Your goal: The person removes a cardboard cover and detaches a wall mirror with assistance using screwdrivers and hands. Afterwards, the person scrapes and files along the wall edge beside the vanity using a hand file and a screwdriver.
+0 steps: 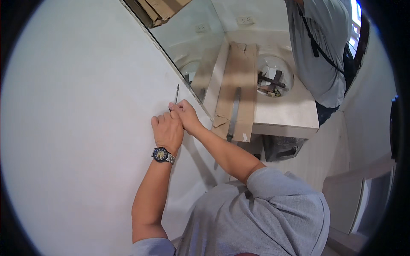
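My right hand (186, 116) pinches a thin rod-like tool (177, 94) with a dark, slender shaft, pointing upward against the white wall (94, 128). Its lower end disappears behind my fingers, so its exact kind cannot be made out. Just left of it, and touching it, is my left hand (168, 131), closed with the knuckles up and a metal-band watch (161, 155) at the wrist. Whatever lies inside the left fingers is hidden. Both hands are close to the lower edge of a wall mirror (188, 38).
To the right, a cardboard sheet (243, 68) lies on a pale counter (290, 112), bearing a long flat metal bar (234, 112). Hammers and other tools (273, 81) sit in the round basin (289, 70). A person in grey (320, 55) is beyond; a dark bin (279, 149) stands underneath.
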`<state>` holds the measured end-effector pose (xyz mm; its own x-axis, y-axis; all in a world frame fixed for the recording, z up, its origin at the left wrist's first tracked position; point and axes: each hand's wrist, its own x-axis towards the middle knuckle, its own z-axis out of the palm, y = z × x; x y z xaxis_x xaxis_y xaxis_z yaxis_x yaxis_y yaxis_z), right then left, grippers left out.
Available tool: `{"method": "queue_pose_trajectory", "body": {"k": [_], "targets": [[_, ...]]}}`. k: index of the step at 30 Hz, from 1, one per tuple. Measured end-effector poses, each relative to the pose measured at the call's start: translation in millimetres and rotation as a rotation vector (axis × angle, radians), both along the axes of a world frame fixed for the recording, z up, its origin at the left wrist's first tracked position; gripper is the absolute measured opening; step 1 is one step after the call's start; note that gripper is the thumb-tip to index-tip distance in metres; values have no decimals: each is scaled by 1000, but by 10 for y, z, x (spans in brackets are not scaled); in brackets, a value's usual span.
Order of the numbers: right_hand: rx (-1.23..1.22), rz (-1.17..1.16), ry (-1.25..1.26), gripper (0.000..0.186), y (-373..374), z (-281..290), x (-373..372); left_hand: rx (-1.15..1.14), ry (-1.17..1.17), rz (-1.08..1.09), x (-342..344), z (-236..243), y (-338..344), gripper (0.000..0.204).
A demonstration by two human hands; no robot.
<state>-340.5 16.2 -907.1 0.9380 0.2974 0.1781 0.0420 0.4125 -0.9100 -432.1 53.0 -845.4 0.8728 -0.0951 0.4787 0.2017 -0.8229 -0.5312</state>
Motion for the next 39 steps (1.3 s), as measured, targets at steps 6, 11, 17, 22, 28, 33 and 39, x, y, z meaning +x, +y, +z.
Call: {"method": "queue_pose_trajectory", "body": {"k": [6, 11, 17, 22, 28, 33, 39], "targets": [[137, 154, 163, 34, -121, 159, 190, 22, -79, -60, 68, 153, -90, 9], [217, 125, 121, 31, 49, 126, 592, 113, 68, -168, 490, 309, 56, 8], [98, 40, 57, 32, 81, -3, 688, 128, 83, -221, 579, 235, 123, 10], [203, 87, 136, 33, -40, -46, 502, 39, 58, -132, 451, 20, -38, 8], [55, 155, 209, 33, -98, -580, -71, -22, 169, -105, -91, -371, -8, 12], [19, 97, 196, 34, -116, -972, 79, -52, 183, -154, -36, -646, -77, 24], [277, 160, 323, 27, -161, -831, 367, -43, 270, -187, 425, -578, -47, 25]]}}
